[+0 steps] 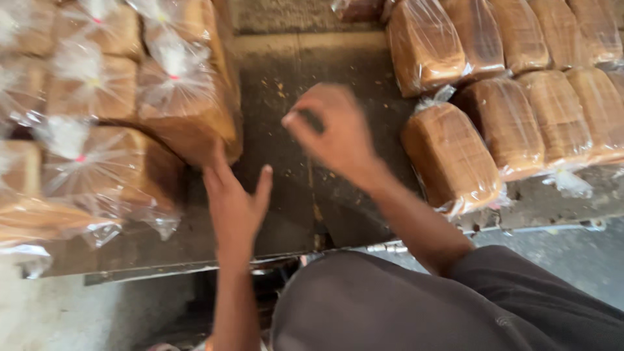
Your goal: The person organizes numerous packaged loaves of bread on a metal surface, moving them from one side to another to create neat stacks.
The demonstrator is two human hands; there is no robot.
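Right, standing by the bench: the left hand sits at abt 7 o'clock of the dark work table, fingers spread and released, holding nothing, its fingertips touching or just short of the lower corner of the nearest bagged loaf; blur makes it hard to tell which. That loaf lies at roughly 11 o'clock from the fingers, its long axis running away from the person toward 12, the knotted clear bag end w/ a small red tie pointing up and left. The right hand hovers mid-table, motion-blurred, thumb and forefinger curled toward each other; can't tell if it pinches anything, nothing visible in it. So the left hand is nearer that loaf, the right well apart from it. From the right hand, another wrapped loaf lies at abt 3 o'clock, near but not touching, long axis slanting from 11 to 5. Packaging: the left stack of loaves, at 9–10 o'clock, is all golden-brown bread in clear crinkly plastic, bunched tops w/ red and yellowish ties; no printed labels can be made out. The right rows of loaves, 1–3 o'clock, are same kind, darker crust, packed side by side. Crumbs dot the table btw the hands. No signs seen.
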